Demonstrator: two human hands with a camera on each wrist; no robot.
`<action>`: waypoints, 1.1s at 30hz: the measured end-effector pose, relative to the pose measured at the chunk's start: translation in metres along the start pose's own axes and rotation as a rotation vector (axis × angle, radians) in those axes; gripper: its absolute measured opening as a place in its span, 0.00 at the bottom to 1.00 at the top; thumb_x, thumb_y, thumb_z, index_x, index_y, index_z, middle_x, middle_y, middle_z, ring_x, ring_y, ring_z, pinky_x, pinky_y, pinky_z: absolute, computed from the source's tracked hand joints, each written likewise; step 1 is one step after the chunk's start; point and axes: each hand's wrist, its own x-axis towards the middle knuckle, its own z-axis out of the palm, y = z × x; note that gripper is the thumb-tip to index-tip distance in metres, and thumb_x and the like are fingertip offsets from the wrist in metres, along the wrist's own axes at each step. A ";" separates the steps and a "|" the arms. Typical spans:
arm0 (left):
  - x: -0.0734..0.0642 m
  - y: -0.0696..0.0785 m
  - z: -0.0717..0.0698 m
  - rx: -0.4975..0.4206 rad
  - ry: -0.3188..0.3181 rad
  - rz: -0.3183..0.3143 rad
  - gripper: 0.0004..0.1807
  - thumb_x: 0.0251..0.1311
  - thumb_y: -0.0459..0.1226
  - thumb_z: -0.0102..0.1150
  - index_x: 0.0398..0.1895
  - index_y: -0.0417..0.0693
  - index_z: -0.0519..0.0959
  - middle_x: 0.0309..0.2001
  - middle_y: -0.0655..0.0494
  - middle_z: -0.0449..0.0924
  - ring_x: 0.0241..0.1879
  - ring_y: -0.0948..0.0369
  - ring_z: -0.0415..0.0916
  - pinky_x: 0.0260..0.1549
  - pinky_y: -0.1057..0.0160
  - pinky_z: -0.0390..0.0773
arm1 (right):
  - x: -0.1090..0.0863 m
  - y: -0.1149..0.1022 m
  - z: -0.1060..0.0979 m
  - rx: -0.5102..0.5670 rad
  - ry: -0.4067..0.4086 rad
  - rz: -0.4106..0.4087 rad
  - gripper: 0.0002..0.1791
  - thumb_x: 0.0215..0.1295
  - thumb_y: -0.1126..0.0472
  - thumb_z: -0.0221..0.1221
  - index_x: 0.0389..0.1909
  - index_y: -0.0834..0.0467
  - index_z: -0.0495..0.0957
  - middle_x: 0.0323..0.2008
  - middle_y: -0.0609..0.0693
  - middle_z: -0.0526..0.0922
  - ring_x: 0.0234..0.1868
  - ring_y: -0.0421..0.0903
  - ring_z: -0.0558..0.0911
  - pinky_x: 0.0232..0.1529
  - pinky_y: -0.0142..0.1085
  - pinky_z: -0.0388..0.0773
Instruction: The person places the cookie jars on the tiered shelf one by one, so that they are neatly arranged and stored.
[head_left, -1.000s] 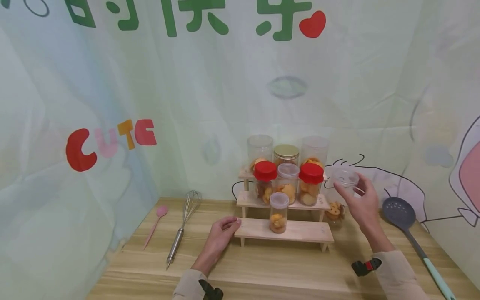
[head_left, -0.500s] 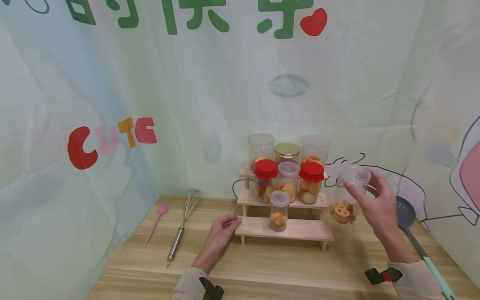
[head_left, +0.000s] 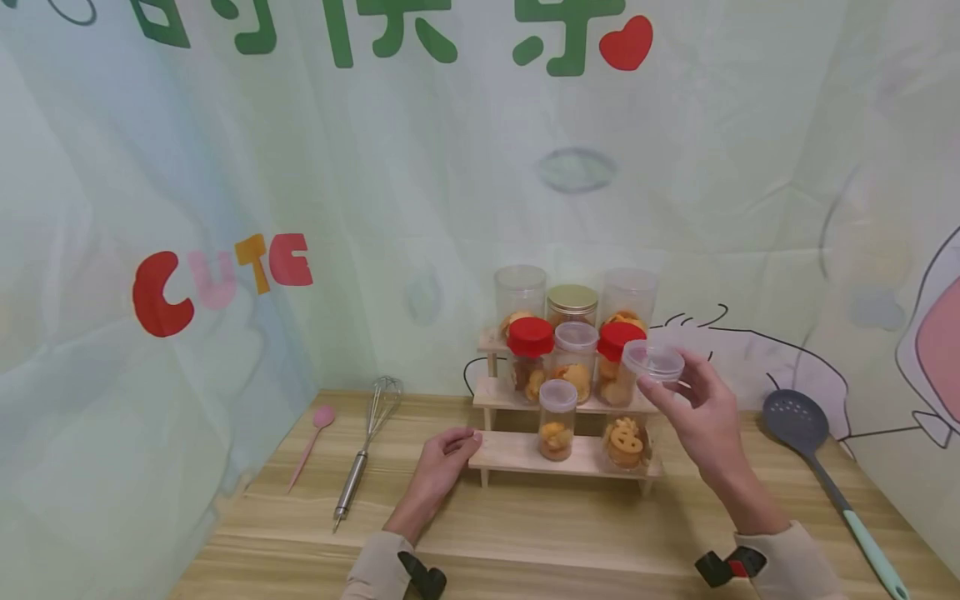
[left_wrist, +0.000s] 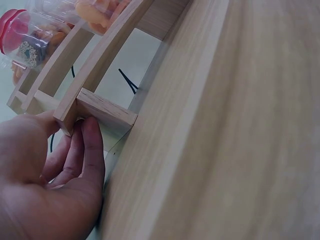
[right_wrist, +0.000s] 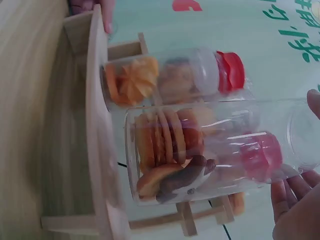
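Observation:
A clear plastic jar of cookies (head_left: 625,443) is gripped near its lidded top by my right hand (head_left: 707,421), fingers and thumb around it. It hangs upright over the right end of the lowest step of a wooden tiered stand (head_left: 506,452). In the right wrist view the jar's base (right_wrist: 131,160) is close above the board. My left hand (head_left: 437,469) pinches the left end of that step; in the left wrist view the thumb lies on top and fingers (left_wrist: 90,145) curl beneath. A smaller cookie jar (head_left: 557,425) stands mid-step, left of the held jar.
Behind, the middle step bears two red-lidded jars (head_left: 531,336) and a clear-lidded jar (head_left: 576,337). The top step carries a gold-lidded jar (head_left: 572,300) between two tall clear jars. A whisk (head_left: 362,467) and pink spoon (head_left: 311,442) lie left, a slotted turner (head_left: 798,421) right.
The right hand first drew the jar right and toward me, then moved it left over the lowest step. The left hand keeps its hold on the stand.

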 end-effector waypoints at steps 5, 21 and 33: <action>0.000 0.002 -0.001 -0.001 0.002 0.007 0.27 0.78 0.45 0.64 0.67 0.32 0.79 0.62 0.38 0.85 0.58 0.55 0.82 0.51 0.64 0.83 | -0.004 -0.001 0.023 -0.022 -0.028 -0.019 0.40 0.72 0.47 0.72 0.79 0.51 0.68 0.71 0.52 0.80 0.68 0.47 0.80 0.60 0.20 0.75; 0.000 0.004 -0.002 0.002 0.008 0.000 0.28 0.77 0.45 0.64 0.67 0.32 0.79 0.61 0.37 0.85 0.55 0.57 0.82 0.46 0.67 0.82 | -0.006 0.003 0.053 0.030 0.015 -0.076 0.40 0.65 0.51 0.78 0.75 0.52 0.74 0.69 0.53 0.82 0.71 0.53 0.81 0.64 0.38 0.83; 0.001 -0.001 -0.001 0.004 0.000 0.000 0.29 0.77 0.47 0.64 0.68 0.33 0.79 0.62 0.39 0.85 0.59 0.55 0.82 0.49 0.66 0.82 | -0.007 0.009 0.051 -0.022 -0.013 -0.168 0.39 0.66 0.51 0.77 0.75 0.52 0.74 0.68 0.52 0.80 0.70 0.55 0.80 0.62 0.45 0.82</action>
